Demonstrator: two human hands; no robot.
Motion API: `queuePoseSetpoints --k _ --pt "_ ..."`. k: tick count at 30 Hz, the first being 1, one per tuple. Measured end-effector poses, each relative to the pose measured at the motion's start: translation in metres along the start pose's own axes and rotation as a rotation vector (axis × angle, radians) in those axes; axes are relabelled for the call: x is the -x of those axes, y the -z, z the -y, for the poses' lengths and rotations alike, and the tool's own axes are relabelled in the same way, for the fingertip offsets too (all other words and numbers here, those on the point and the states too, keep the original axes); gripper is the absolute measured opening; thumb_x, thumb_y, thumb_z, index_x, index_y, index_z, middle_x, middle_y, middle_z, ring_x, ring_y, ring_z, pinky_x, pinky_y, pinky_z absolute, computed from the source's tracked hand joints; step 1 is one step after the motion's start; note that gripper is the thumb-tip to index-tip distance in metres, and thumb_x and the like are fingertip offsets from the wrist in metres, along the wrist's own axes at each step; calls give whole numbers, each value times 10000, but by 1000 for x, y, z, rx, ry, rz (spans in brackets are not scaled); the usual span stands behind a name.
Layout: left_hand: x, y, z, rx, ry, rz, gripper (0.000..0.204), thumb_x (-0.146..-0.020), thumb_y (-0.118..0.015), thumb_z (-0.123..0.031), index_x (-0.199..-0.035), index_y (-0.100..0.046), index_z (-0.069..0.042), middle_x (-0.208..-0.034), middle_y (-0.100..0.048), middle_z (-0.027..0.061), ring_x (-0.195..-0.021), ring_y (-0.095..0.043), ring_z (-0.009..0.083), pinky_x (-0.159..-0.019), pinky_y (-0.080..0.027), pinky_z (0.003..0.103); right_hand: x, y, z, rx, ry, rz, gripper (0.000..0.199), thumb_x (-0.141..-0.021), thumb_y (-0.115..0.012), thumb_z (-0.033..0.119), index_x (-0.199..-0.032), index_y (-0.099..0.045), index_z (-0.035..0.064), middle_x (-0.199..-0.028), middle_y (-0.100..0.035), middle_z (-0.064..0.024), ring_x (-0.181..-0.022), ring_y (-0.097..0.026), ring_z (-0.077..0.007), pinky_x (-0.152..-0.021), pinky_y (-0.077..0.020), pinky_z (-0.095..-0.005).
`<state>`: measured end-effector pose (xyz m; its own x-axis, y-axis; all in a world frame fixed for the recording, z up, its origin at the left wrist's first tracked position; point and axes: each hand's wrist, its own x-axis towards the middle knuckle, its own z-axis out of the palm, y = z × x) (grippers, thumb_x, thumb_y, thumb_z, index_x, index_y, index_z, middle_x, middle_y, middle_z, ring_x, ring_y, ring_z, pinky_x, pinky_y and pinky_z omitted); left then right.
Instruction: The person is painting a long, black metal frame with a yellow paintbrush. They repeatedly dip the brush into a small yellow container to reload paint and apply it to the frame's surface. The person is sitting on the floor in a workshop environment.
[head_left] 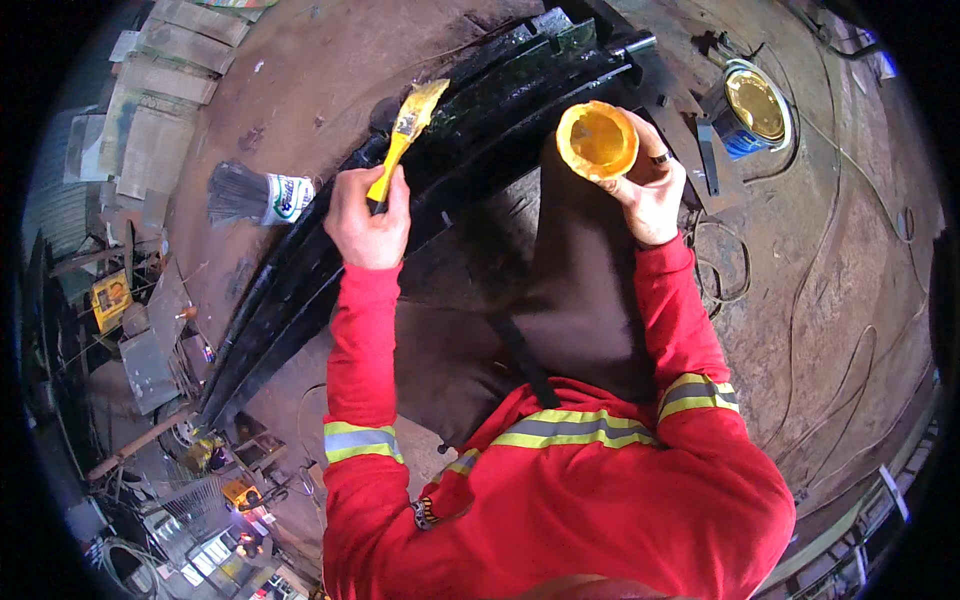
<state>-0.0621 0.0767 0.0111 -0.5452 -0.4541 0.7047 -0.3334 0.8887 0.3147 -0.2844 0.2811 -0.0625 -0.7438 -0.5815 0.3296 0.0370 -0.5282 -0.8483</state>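
My left hand (370,222) is closed round the yellow handle of a paintbrush (404,135), whose bristles are coated in yellow paint and point up and away from me. In my right hand (652,190) sits a small round cup (598,141), its rim and inside smeared with yellow paint; the fingers wrap its right and near side. Beneath and beyond both hands runs a long black metal beam (480,125) with glossy flanges, slanting from lower left to the far middle. The brush is held above the beam, apart from the cup.
A blue paint can (752,108) with yellow paint in it stands at the far right, next to a dark flat bar (708,158). A bundle of grey rods in a wrapper (262,195) lies left of the beam. Cables (795,330) trail over the right floor; metal clutter fills the left.
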Motion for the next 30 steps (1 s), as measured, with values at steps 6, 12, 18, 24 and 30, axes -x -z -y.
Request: queuePoseSetpoints --k 6,12,18,24,30 --pt "-20 62 -8 144 288 289 216 -823 -775 -77 -997 -664 -12 -893 -654 29 -815 -601 107 -775 -473 251 -1 1 3 17 28 97 714 -664 -885 100 -1287 -571 -52 -1270 -572 -136 -1169 -561 -229 -1060 -403 -365" --pt "-30 90 28 230 339 392 262 -798 -793 -76 -1032 -692 -16 -996 -698 62 -932 -623 141 -876 -463 286 -5 -11 10 36 -31 154 715 -660 -891 114 -1277 -573 -58 -1314 -548 -155 -1215 -543 -257 -1082 -390 -385" --pt "-55 94 65 263 466 444 310 -786 -805 -85 -1059 -671 -26 -993 -679 41 -951 -610 124 -892 -455 271 -9 -8 17 116 -147 120 699 -668 -875 134 -1270 -577 -58 -1288 -574 -154 -1215 -540 -247 -1070 -393 -379" --pt "-77 91 106 282 314 753 186 -920 -654 -113 -1070 -623 -7 -929 -655 53 -886 -594 111 -818 -461 270 -20 -23 16 264 -271 7 651 -636 -915 121 -1184 -602 -41 -1090 -677 -92 -989 -651 -186 -927 -485 -322" --pt "-85 70 124 433 481 722 164 -941 -575 -84 -1097 -574 -31 -804 -565 13 -733 -517 89 -705 -435 250 -16 -21 13 350 -303 -42 709 -634 -917 174 -1219 -570 -28 -1120 -658 -84 -986 -639 -194 -920 -480 -326"
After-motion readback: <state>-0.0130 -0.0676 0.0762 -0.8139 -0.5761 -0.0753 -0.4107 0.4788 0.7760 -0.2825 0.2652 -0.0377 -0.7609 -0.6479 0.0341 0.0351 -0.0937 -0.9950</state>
